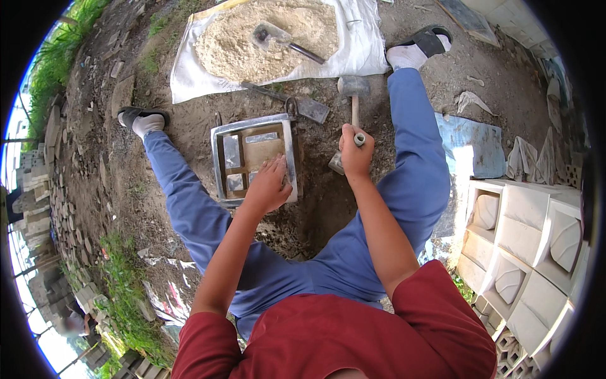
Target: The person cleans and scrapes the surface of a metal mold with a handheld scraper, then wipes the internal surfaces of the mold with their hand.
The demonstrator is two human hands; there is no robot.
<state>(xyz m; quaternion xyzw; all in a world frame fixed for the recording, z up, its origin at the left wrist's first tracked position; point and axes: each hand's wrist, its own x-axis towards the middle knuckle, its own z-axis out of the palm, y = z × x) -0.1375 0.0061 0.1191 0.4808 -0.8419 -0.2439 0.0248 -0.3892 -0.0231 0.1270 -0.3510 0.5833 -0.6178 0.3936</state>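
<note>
Between my legs sits a square metal mould frame (pixel 216 158) with sandy, greyish panes and cross bars inside. My left hand (pixel 271 182) lies against its right inner side, fingers stretched out and dusty. My right hand (pixel 356 151) is closed in a fist just right of the frame. Out of its top pokes the round, hollow end of a pipe-like handle (pixel 360 139), and a grey block-like end (pixel 336 163) shows beneath the fist. A mallet (pixel 353 86) with a dark head and wooden handle lies beyond, its handle running toward that fist.
Beyond the frame, a white sack sheet (pixel 183 81) bears a pale sand heap (pixel 221 47) with a scoop (pixel 271 36) on it. A flat trowel-like blade (pixel 312 110) lies between. Pale moulded blocks (pixel 521 215) are stacked at right; rubble and grass line the left.
</note>
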